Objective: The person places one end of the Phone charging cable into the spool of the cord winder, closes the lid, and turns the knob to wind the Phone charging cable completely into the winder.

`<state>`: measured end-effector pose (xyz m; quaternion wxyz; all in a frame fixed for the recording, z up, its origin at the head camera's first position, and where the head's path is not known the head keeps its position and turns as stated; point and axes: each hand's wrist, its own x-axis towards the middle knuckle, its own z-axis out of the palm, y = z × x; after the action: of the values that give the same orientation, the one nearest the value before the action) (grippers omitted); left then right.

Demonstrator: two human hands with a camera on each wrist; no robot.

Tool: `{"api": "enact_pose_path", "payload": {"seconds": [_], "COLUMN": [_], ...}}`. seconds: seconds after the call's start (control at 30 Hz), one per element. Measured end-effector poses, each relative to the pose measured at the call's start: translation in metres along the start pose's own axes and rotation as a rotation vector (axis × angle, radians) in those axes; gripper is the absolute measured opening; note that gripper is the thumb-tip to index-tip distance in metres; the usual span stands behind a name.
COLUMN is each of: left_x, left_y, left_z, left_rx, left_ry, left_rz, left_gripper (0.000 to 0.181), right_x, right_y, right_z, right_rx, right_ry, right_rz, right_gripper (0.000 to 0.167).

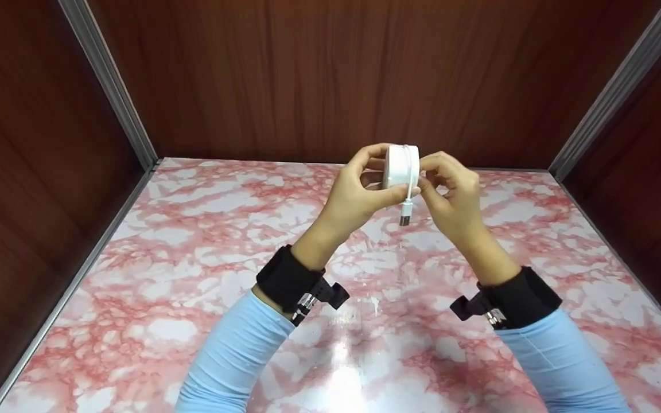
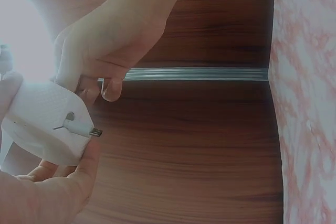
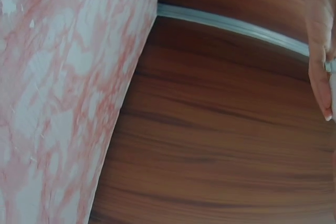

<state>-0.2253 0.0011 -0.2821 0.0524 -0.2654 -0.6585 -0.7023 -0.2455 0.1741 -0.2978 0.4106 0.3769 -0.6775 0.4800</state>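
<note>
A white rounded object (image 1: pixel 401 166) with a white cable (image 1: pixel 410 172) wrapped round it is held up above the table. My left hand (image 1: pixel 359 186) grips it from the left, thumb across the near side. The USB plug (image 1: pixel 405 213) hangs below. At the right edge, my right hand (image 1: pixel 451 189) has thumb and forefinger together, pinching what looks like cable. In the left wrist view, a small metal-tipped connector (image 2: pixel 84 128) lies against the white object (image 2: pixel 42 116), between my left hand (image 2: pixel 52 192) and right hand (image 2: pixel 105 45). The right wrist view catches my left hand (image 3: pixel 320 51).
A red-and-white marbled table (image 1: pixel 193 258) spreads beneath both arms. Dark wood-grain panels (image 1: pixel 250 80) stand at the back and both sides, with metal strips (image 1: pixel 109 74) at the corners. Bright glare shows on the table's near part.
</note>
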Motion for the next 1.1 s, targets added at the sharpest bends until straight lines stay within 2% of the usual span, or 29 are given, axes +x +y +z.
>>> {"api": "enact_pose_path", "payload": {"seconds": [0.2,0.3,0.43,0.67,0.77,0.9,1.1], "left_x": [0.000,0.000,-0.001,0.001,0.000,0.000,-0.002], "left_y": [-0.003,-0.003,-0.001,0.001,0.000,0.000,-0.001], "left_z": [0.000,-0.001,-0.002,-0.003,-0.003,-0.002,0.000], "left_rx": [-0.025,-0.027,-0.035,-0.058,-0.055,-0.051,-0.040], "left_ry": [0.010,0.026,0.041,0.049,0.037,0.021,0.006], "left_rz": [-0.041,-0.047,-0.041,-0.047,-0.038,-0.032,-0.029], "left_gripper": [0.060,0.058,0.058,0.059,0.058,0.059,0.062], "right_x": [-0.004,-0.006,-0.007,-0.003,-0.002,0.000,-0.001], "right_y": [-0.003,-0.002,0.002,0.012,0.015,0.016,0.019], "right_z": [0.003,0.003,0.003,0.001,0.000,0.000,-0.002], "right_rx": [-0.044,-0.003,0.043,-0.083,-0.105,-0.111,-0.102], "right_ry": [0.005,-0.009,-0.006,0.086,0.117,0.124,0.059], "right_rz": [0.118,0.122,0.005,-0.270,-0.344,-0.372,-0.284], "right_gripper": [0.003,0.008,0.010,0.003,0.018,0.028,0.030]}}
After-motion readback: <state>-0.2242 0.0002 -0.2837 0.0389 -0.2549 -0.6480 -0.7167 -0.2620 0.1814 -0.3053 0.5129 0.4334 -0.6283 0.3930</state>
